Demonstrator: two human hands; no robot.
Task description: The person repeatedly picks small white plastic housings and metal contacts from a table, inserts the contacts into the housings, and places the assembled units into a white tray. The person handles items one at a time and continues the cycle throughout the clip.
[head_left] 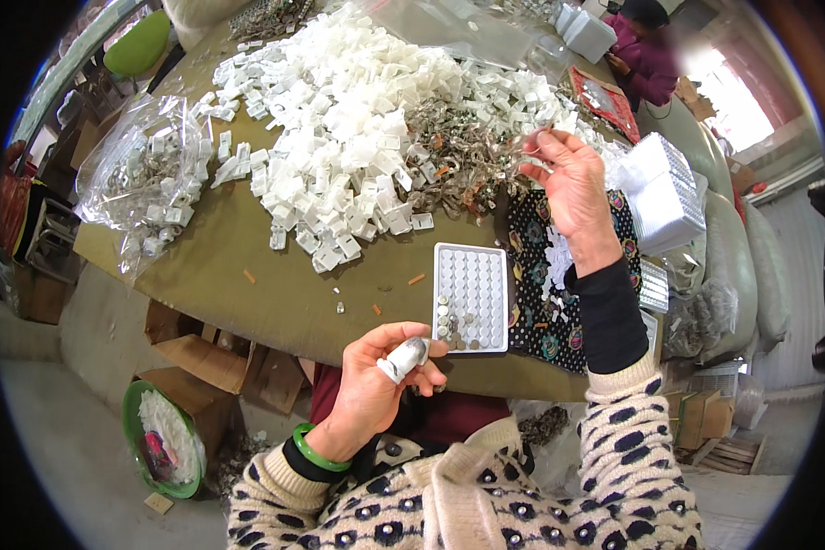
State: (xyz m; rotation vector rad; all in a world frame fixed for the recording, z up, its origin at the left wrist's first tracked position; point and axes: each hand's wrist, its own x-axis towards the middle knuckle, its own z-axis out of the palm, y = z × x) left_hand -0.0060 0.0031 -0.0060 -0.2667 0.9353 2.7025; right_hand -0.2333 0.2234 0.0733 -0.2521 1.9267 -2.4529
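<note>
My left hand (390,367), with white wrapping on one finger and a green bangle on its wrist, is closed at the table's front edge. Its curled fingers hide whatever they hold. Just beyond it lies a white tray (472,275) with rows of round pockets; several small round discs (458,328) sit at its near left end. Out to the right, my right hand (564,174) is raised with thumb and fingers pinched together, above a heap of brownish, tangled small parts (467,156). A thin bit shows at the fingertips, too small to name.
A large pile of white plastic pieces (339,137) covers the table's middle. A clear bag (151,183) of parts lies left. Stacked white trays (660,192) and a dark patterned cloth (532,247) are at right. A green basin (142,440) stands on the floor; another person (646,50) sits far right.
</note>
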